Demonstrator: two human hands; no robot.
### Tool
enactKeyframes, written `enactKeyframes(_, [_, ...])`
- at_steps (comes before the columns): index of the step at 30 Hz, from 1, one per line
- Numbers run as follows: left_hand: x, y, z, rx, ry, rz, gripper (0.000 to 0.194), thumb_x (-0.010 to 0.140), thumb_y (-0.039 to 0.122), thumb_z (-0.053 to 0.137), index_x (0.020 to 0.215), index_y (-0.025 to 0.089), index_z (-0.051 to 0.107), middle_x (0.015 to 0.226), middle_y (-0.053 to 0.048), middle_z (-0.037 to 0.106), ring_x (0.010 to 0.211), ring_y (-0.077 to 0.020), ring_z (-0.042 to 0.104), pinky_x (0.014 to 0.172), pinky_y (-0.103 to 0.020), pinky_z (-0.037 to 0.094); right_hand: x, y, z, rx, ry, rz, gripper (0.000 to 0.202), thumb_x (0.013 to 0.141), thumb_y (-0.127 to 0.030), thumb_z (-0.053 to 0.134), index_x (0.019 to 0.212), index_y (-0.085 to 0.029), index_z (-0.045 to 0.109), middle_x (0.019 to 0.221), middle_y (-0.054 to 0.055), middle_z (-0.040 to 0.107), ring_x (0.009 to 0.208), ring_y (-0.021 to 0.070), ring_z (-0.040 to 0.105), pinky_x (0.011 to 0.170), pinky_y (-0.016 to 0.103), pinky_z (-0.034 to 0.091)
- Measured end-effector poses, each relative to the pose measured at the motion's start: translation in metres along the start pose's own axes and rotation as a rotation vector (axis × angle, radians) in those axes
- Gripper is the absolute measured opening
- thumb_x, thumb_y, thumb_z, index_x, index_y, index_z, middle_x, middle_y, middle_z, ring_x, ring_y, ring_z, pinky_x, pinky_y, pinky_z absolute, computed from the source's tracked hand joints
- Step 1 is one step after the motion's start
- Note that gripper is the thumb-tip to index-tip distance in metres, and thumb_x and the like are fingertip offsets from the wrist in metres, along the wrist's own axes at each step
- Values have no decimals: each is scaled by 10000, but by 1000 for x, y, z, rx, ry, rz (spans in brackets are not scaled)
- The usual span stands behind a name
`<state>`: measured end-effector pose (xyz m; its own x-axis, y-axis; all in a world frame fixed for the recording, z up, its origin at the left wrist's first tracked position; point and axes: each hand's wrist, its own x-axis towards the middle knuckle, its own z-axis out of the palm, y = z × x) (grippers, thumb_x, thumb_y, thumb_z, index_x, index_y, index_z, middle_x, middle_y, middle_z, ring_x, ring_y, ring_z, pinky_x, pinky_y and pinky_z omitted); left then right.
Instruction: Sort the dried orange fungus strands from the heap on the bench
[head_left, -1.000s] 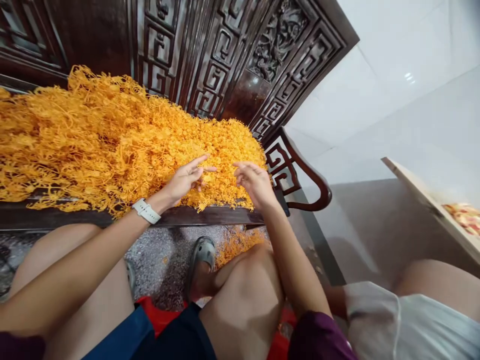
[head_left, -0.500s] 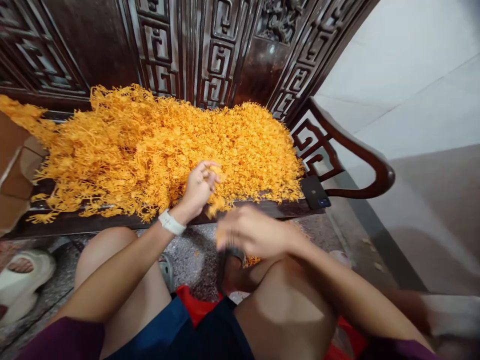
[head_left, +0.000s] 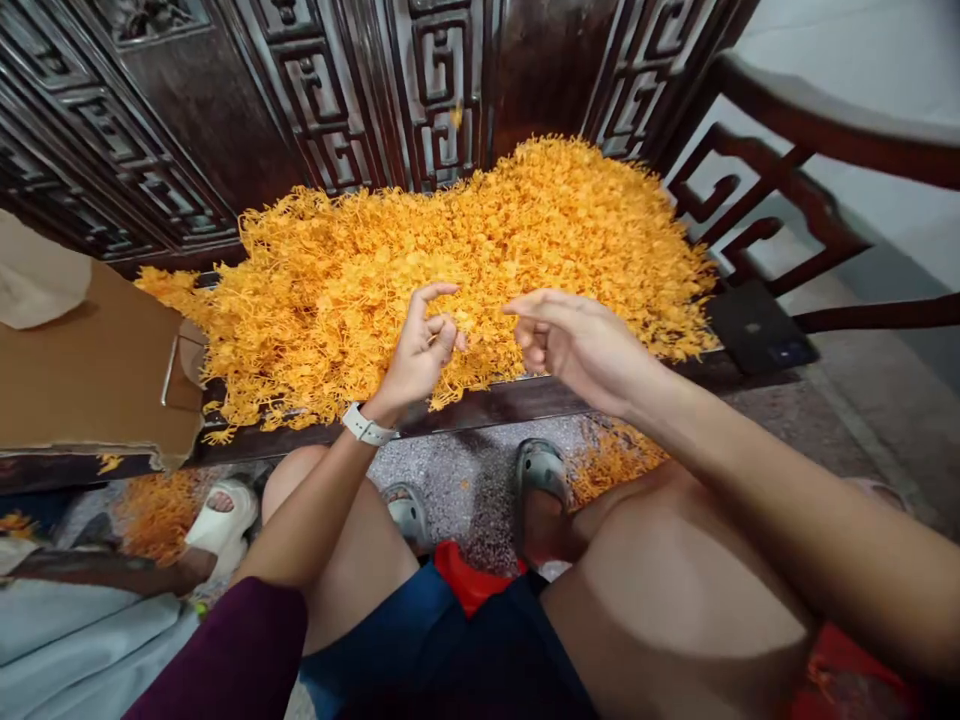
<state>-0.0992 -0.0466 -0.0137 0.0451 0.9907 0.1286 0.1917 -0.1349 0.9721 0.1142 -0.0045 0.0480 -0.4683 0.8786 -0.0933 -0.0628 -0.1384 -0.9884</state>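
A broad heap of small orange stringy pieces (head_left: 360, 300) covers the dark wooden bench (head_left: 510, 402). My left hand (head_left: 424, 350), with a pale watch on its wrist, hovers over the front of the heap. Its fingers are loosely bent and apart, and I see nothing between them. Facing it from the right, my right hand (head_left: 585, 340) has its forefinger stretched out and the other fingers half curled, with no piece showing in it. A single blurred orange piece (head_left: 456, 117) is in the air before the carved backrest.
At the left stands a cardboard box (head_left: 90, 370). A black phone (head_left: 761, 325) lies by the bench's right armrest (head_left: 795, 190). More orange pieces (head_left: 611, 460) lie on the floor beside my shoe. Another person's pale shoe (head_left: 221, 520) is at lower left.
My right hand has risen from below the bench edge to the heap, and its fingers have spread. One orange piece now flies above the heap. The view has swung left, showing more of the box.
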Motion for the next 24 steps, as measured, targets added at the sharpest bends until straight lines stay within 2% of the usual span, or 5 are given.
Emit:
enactKeyframes(5, [-8,10,14,-10,-128,7,506,993,568,548,1417,322,420,824,-22,587,742,-195,596,663,-326,448,-11,13,12,-566,-142,-315,162,956,-338,710,921,-205,626,733,-6,620,650,133,504,615,309,353])
enactKeyframes(13, [-8,-2,22,-29,-147,-41,334,926,288,610,1226,291,463,694,36,464,606,-153,479,608,-303,399,-34,5,30,-1349,-346,-649,144,929,-93,571,862,-201,638,794,69,674,635,173,475,598,361,242])
enactKeyframes(18, [23,-15,-9,-163,173,15,274,970,329,603,1190,292,442,692,33,448,598,-146,427,550,-283,298,-94,-2,71,-1094,-666,-822,177,993,-174,544,837,-212,619,733,30,680,623,172,521,638,371,375])
enactKeyframes(21, [30,-11,-30,-221,146,52,538,930,429,720,1355,322,409,721,24,536,582,-142,422,539,-288,285,-103,-15,75,-593,-843,-645,142,982,-119,549,935,-208,650,834,13,737,737,147,636,716,315,478])
enactKeyframes(24, [24,-7,-36,-330,133,90,625,892,453,781,1392,310,434,759,6,621,581,-132,448,549,-289,326,-67,-31,50,-11,-476,-308,99,994,-202,616,1079,-243,643,931,1,751,762,127,663,714,271,515])
